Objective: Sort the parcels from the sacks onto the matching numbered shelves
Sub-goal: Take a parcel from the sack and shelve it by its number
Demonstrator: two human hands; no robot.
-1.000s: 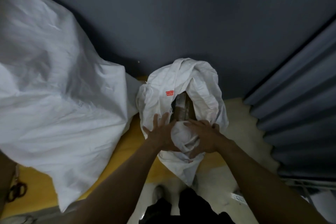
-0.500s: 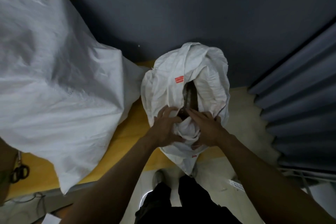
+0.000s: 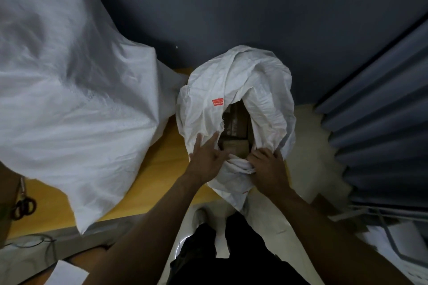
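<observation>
A small white sack (image 3: 261,90) with a red label stands on the floor against a dark wall, its mouth pulled open. Brown cardboard parcels (image 3: 235,133) show inside the opening. My left hand (image 3: 206,157) rests on the sack's left lip with its fingers stretched out toward the opening. My right hand (image 3: 266,166) grips the bunched near edge of the sack cloth. A much larger white sack (image 3: 69,90) lies to the left. No numbered shelves are in view.
The big sack lies on a yellow surface (image 3: 162,169). Scissors (image 3: 24,207) hang at the left edge. A folded grey curtain or shutter (image 3: 382,122) fills the right side. My dark trousers and shoes (image 3: 222,238) stand on the pale floor below.
The sack's mouth has been pulled wider, showing more of the parcels. My left hand has opened and shifted onto the left lip. My right hand has stayed gripping the near edge.
</observation>
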